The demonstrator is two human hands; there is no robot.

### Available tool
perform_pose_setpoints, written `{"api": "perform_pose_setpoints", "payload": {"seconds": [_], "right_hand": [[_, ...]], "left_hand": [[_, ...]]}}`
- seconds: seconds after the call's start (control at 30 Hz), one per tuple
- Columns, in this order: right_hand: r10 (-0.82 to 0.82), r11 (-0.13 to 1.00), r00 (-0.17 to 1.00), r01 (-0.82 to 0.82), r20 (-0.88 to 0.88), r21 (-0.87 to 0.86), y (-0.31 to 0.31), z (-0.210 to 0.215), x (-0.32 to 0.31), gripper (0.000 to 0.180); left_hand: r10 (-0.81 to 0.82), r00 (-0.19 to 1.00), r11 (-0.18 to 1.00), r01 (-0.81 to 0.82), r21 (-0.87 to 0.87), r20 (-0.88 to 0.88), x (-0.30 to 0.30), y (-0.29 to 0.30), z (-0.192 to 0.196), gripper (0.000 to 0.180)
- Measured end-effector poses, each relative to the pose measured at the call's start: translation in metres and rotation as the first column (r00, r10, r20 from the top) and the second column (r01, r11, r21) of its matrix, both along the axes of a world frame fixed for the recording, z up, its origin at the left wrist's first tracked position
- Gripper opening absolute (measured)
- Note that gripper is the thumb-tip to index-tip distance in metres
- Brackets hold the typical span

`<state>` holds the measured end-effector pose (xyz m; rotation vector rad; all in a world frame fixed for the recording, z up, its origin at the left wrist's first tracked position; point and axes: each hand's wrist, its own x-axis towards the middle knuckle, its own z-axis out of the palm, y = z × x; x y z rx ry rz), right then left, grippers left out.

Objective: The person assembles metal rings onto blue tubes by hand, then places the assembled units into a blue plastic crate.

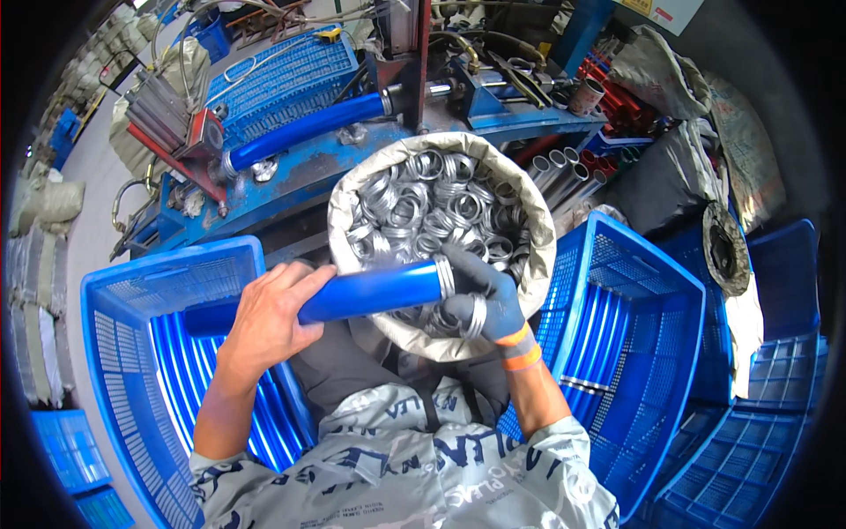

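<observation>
Across my lap lies a blue metal tube (374,294), with my left hand (278,313) wrapped round it left of its middle. My right hand (485,295), in a grey glove with an orange cuff, is at the tube's right end. A silver threaded ring (445,277) sits on that end, pinched by the gloved fingers. Another silver ring (477,316) is held lower in the same hand. Just beyond the tube stands a whitish sack with a rolled rim (341,189), full of loose silver rings (432,203).
A blue crate (106,339) with blue tubes stands at my left, another crate (652,260) with tubes at my right. Ahead is a blue machine bench (300,189) with a blue tube (308,128) mounted on it. Steel tubes (564,172) and sacks (749,150) stand at right.
</observation>
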<state>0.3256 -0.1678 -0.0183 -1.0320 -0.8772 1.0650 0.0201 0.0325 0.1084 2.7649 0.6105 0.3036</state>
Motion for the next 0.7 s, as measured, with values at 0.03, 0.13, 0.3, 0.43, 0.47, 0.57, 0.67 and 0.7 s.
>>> {"api": "perform_pose_setpoints", "payload": {"seconds": [0.03, 0.13, 0.3, 0.43, 0.47, 0.57, 0.67, 0.7], "right_hand": [[0.000, 1.000, 0.995, -0.001, 0.102, 0.009, 0.002, -0.002, 0.003, 0.090], [-0.005, 1.000, 0.994, 0.005, -0.105, 0.006, 0.010, 0.006, -0.003, 0.077], [-0.222, 0.910, 0.975, 0.206, -0.003, -0.360, 0.026, -0.018, 0.011, 0.035], [-0.211, 0.928, 0.918, 0.081, -0.335, -0.364, 0.016, -0.011, -0.005, 0.038], [-0.204, 0.933, 0.915, 0.074, -0.349, -0.352, 0.015, -0.012, -0.009, 0.038], [-0.047, 0.998, 0.832, 0.012, -0.552, -0.067, 0.007, -0.032, -0.010, 0.046], [0.006, 0.997, 0.838, -0.047, -0.545, -0.062, 0.003, -0.028, -0.013, 0.039], [0.012, 0.997, 0.839, -0.053, -0.544, -0.060, 0.005, -0.026, -0.016, 0.039]], "left_hand": [[-0.006, 1.000, 1.000, 0.006, 0.025, 0.025, 0.001, -0.001, -0.003, 0.076], [0.021, 0.997, 0.999, -0.024, 0.043, 0.070, 0.000, -0.003, -0.018, 0.071], [0.395, 0.816, 0.889, -0.224, -0.399, 0.421, -0.012, -0.001, -0.025, 0.063], [0.642, 0.489, 0.643, 0.077, -0.762, 0.591, -0.030, 0.002, -0.032, 0.072], [0.688, 0.434, 0.585, 0.142, -0.798, 0.582, -0.036, 0.000, -0.034, 0.074], [0.770, 0.324, 0.463, 0.310, -0.831, 0.550, -0.035, -0.009, -0.060, 0.067], [0.835, 0.268, 0.365, 0.383, -0.849, 0.480, -0.026, -0.024, -0.070, 0.064], [0.849, 0.258, 0.346, 0.390, -0.854, 0.462, -0.026, -0.027, -0.073, 0.065]]}}
